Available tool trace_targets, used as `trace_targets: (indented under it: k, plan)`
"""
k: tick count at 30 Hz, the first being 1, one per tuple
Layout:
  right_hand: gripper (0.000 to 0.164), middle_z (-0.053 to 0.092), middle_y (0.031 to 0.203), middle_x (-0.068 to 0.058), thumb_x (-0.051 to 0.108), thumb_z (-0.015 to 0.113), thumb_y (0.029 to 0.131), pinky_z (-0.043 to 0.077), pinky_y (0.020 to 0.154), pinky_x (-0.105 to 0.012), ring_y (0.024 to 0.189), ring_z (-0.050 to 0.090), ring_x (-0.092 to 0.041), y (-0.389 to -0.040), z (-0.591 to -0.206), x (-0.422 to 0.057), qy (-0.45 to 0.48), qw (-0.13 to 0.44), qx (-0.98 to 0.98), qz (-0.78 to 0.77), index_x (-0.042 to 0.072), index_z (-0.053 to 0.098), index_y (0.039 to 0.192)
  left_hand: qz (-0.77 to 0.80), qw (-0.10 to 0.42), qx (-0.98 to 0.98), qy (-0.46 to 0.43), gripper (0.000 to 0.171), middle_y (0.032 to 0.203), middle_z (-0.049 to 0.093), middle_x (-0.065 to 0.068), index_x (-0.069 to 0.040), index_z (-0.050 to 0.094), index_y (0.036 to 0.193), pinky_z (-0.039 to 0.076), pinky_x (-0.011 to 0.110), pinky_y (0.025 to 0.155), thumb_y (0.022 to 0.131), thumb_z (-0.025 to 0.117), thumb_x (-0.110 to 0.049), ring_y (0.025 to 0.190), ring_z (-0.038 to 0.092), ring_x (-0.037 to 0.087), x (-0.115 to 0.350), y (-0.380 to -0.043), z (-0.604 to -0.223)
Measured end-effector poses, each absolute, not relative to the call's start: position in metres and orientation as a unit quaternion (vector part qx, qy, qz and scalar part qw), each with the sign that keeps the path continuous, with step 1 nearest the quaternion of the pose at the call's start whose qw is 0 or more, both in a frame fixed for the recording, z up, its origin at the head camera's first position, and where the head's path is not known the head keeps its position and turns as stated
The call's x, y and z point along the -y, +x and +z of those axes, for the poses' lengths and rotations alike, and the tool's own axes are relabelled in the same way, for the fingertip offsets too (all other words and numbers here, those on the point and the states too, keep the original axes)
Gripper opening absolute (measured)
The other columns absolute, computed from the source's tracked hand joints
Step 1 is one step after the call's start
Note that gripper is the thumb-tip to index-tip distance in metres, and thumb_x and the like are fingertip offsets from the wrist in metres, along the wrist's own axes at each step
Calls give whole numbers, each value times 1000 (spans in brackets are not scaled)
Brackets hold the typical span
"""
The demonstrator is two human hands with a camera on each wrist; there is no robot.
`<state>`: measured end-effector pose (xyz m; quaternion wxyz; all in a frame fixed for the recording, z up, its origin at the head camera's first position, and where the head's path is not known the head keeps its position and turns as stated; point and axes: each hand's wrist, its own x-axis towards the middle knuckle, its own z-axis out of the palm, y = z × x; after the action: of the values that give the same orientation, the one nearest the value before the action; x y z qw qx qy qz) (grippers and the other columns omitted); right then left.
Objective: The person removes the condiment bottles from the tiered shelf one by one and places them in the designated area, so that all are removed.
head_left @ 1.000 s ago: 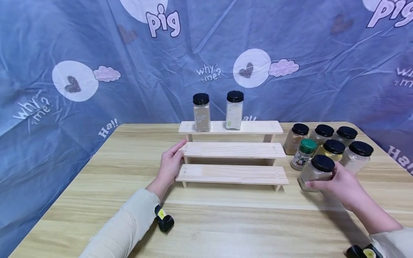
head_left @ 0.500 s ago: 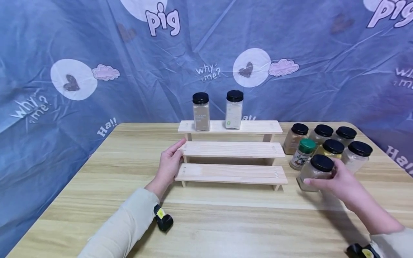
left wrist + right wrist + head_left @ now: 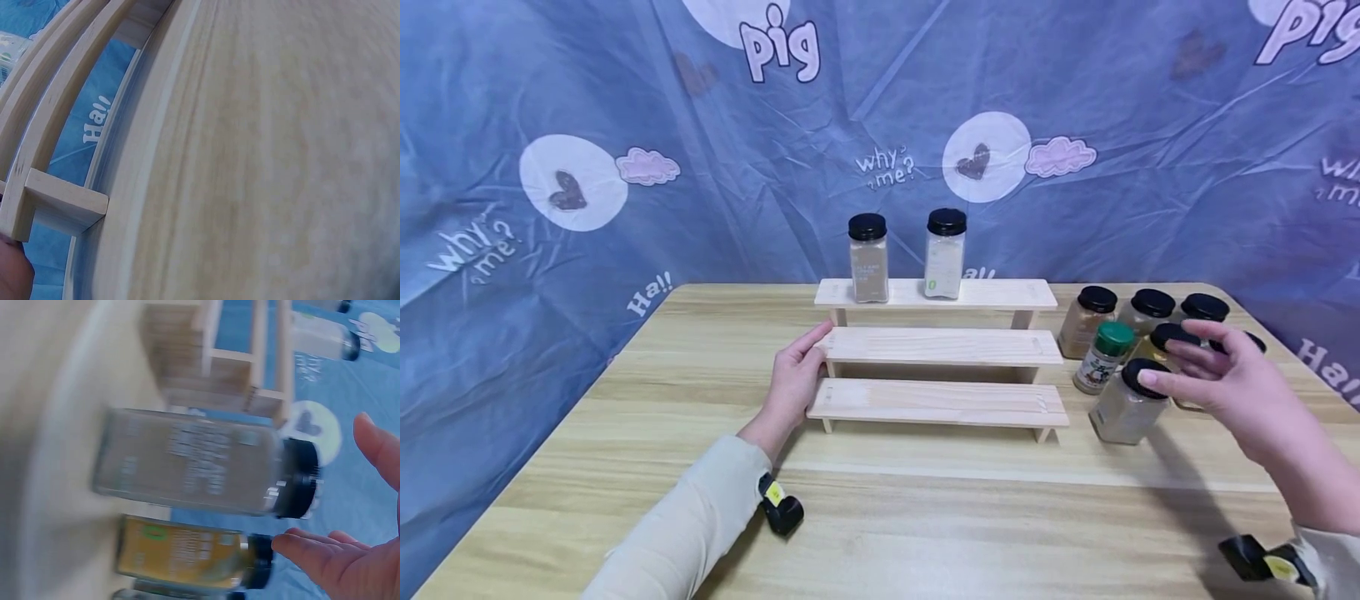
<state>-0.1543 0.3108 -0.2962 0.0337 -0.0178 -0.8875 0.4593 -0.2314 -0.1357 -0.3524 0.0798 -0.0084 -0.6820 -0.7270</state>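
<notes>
A three-tier wooden display rack (image 3: 938, 403) stands mid-table. My left hand (image 3: 793, 379) holds the left end of its middle tier; in the left wrist view only a fingertip (image 3: 14, 269) shows at the shelf end. My right hand (image 3: 1255, 396) is raised with fingers spread and nothing in it, its thumb overlapping the black lid of the front spice jar (image 3: 1126, 412) in the head view. That jar, filled with greyish-brown powder, stands upright on the table. In the right wrist view the hand is apart from it, fingertips near the lid of a yellow-labelled jar (image 3: 181, 553).
Two black-lidded jars, one brown (image 3: 870, 275) and one white (image 3: 943, 265), stand on the top tier. Right of the rack are a green-capped shaker (image 3: 1099, 367), a brown jar (image 3: 1082, 329) and several other black-lidded jars. A blue printed cloth (image 3: 737, 167) hangs behind the table.
My right hand has let go of the front jar and moved up and to the right, its fingers spreading. The jar stays where it was; my left hand has not moved.
</notes>
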Motion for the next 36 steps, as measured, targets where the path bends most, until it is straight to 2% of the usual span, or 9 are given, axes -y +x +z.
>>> trace_targets:
  k: [3, 5, 9, 11, 14, 20, 27, 33, 36]
  plan:
    - [84, 24, 146, -28, 18, 62, 88, 39, 73, -2, 104, 45, 16, -155, -286, -310, -16, 52, 886, 460, 12, 5, 149, -726, 79, 683, -9, 46, 137, 48, 10, -3, 53, 129, 50, 19, 82, 85, 42, 3, 107, 55, 16, 135, -231, -352]
    - [83, 24, 147, -24, 20, 62, 88, 38, 76, -2, 108, 45, 15, -155, -278, -306, -21, 57, 887, 458, 16, 6, 149, -725, 78, 685, -8, 47, 137, 48, 10, -3, 53, 129, 50, 18, 82, 84, 42, 3, 107, 55, 16, 135, -231, -352]
    - [81, 24, 149, -18, 24, 61, 89, 36, 85, -3, 117, 43, 9, -157, -265, -295, -25, 58, 885, 462, 21, 7, 149, -727, 78, 682, -4, 47, 137, 48, 11, -3, 53, 129, 50, 18, 81, 84, 42, 4, 105, 56, 15, 136, -232, -353]
    - [81, 26, 150, -14, 25, 61, 89, 36, 87, -4, 126, 39, 0, -159, -260, -289, -21, 57, 884, 464, 21, 7, 149, -732, 77, 677, -3, 47, 137, 48, 11, -3, 53, 129, 50, 18, 81, 84, 41, 4, 105, 56, 14, 136, -232, -354]
    - [78, 30, 149, -11, 25, 62, 89, 38, 83, -3, 130, 37, -7, -164, -253, -281, -14, 55, 879, 473, 21, 11, 148, -735, 77, 673, -3, 48, 136, 48, 12, -3, 53, 129, 50, 18, 81, 84, 41, 5, 104, 56, 14, 137, -232, -353]
    - [76, 28, 149, -19, 30, 62, 88, 40, 77, -4, 134, 32, -22, -171, -242, -261, -2, 37, 872, 488, 23, 14, 146, -733, 79, 676, -2, 47, 136, 49, 11, -3, 53, 129, 50, 17, 80, 84, 42, 4, 104, 55, 13, 137, -232, -352]
    - [74, 29, 149, -16, 31, 62, 87, 38, 100, -23, 136, 30, -24, -177, -237, -234, 8, 49, 854, 518, 21, 17, 145, -733, 82, 676, -3, 47, 135, 50, 12, -3, 54, 128, 50, 15, 77, 83, 42, 4, 100, 56, 9, 137, -232, -353]
    - [60, 35, 143, -22, 23, 65, 86, 42, 87, -10, 132, 35, -28, -183, -239, -213, 23, 79, 828, 555, 22, 29, 135, -732, 82, 677, -5, 46, 135, 50, 12, -2, 54, 128, 50, 14, 75, 84, 42, 5, 97, 56, 8, 136, -232, -354]
    - [65, 36, 143, -20, 26, 66, 85, 42, 90, -12, 131, 36, -28, -184, -237, -203, 21, 85, 826, 557, 17, 29, 137, -733, 81, 676, -7, 46, 135, 49, 12, -2, 54, 128, 50, 16, 79, 84, 42, 4, 103, 56, 12, 136, -231, -353]
